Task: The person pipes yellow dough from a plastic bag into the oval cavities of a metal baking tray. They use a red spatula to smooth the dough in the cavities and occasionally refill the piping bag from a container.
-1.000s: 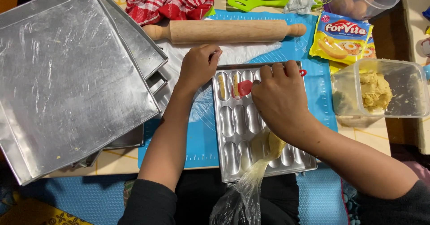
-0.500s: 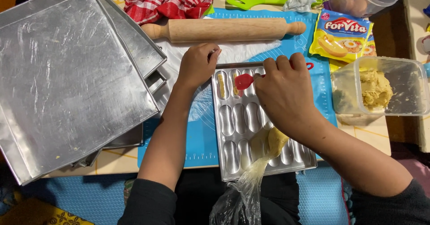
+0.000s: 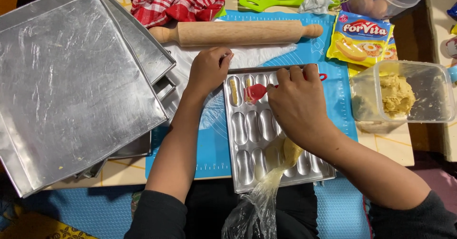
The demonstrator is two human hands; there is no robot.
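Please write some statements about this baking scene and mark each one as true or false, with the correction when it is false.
1. The right hand holds a small red brush over the metal mould tray. True.
2. The left hand rests at the top left corner of the mould tray. True.
3. The rolling pin lies inside the mould tray. False: it lies on the blue mat, beyond the tray.
4. The clear box to the right is empty. False: it holds a lump of dough.
5. The big flat metal trays are stacked on the right. False: they are on the left.
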